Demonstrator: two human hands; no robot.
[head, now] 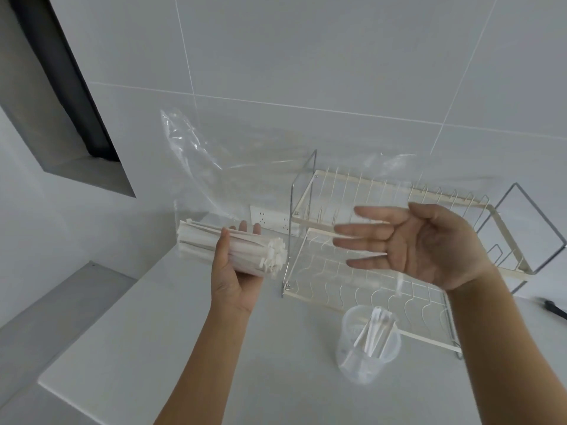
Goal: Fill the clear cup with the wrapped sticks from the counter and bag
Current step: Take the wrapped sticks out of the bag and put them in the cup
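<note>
fingers (245,228) of l hand (236,271) wrap stick bundle (233,246), r hand (423,243) splayed, clear cup (368,348) w/ few sticks

black object (553,308) cut off at right edge, right hand (411,243) motion-blurred

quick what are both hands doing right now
Left hand: closed around a bundle of white paper-wrapped sticks, held in the air.
Right hand: open, fingers spread, holding nothing.
</note>
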